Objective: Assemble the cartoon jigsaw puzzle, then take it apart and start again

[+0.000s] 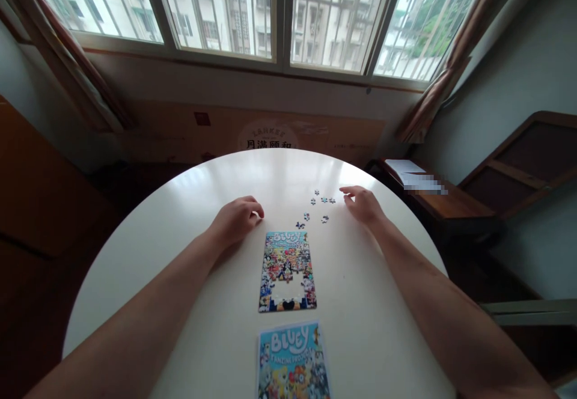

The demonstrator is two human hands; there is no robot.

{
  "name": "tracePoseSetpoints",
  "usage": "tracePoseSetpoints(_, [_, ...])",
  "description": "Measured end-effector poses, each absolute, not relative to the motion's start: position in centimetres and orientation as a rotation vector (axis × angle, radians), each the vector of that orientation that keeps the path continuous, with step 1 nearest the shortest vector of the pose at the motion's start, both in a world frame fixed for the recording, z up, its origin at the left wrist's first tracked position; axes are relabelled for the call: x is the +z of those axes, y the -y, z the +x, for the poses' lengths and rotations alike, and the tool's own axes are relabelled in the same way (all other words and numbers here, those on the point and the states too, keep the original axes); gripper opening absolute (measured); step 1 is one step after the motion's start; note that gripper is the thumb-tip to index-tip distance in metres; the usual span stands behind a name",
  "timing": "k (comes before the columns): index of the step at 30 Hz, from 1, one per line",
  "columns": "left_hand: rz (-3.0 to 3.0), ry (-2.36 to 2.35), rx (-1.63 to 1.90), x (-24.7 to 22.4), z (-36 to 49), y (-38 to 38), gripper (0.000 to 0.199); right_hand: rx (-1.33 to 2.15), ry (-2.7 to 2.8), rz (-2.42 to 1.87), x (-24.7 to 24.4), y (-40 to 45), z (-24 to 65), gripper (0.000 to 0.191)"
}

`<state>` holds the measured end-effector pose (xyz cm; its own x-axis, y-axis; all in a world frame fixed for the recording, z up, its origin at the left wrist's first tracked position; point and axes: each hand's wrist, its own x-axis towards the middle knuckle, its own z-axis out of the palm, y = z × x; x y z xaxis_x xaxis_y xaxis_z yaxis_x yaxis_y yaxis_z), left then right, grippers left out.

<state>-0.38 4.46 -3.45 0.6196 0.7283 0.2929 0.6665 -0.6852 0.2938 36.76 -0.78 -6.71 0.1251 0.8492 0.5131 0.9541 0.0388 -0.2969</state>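
Note:
My left hand (241, 216) rests on the white table, its fingers curled in and nothing showing in them. To its right lies a nearly filled jigsaw puzzle (288, 255) with colourful cartoon characters and "Bluey" lettering. A white gap with a jagged outline shows in the puzzle's lower middle. My right hand (361, 205) is at the far right of the table, fingers stretched toward the left and holding nothing visible. Several loose puzzle pieces (324, 199) are scattered between my hands, the closest just left of my right fingertips. Another loose piece (300, 225) lies by the puzzle's top edge.
A matching picture sheet (293, 357) lies on the round white table (360, 327), nearer to me than the puzzle. Beyond the table's far edge are a printed panel (315, 134) and barred windows. A wooden chair (451, 201) with papers on it stands at the right.

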Motion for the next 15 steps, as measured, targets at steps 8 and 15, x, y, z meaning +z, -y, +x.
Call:
tracePoseSetpoints(8, [2.673,-1.209,0.622,-3.9,-0.3,-5.0,0.022,-0.210,1.888,-1.752,-8.8,-0.7,35.2,0.035])
tracePoseSetpoints(15, [2.670,-1.211,0.628,-4.2,-0.3,-5.1,0.022,-0.222,1.930,-1.765,-8.8,-0.5,34.7,0.027])
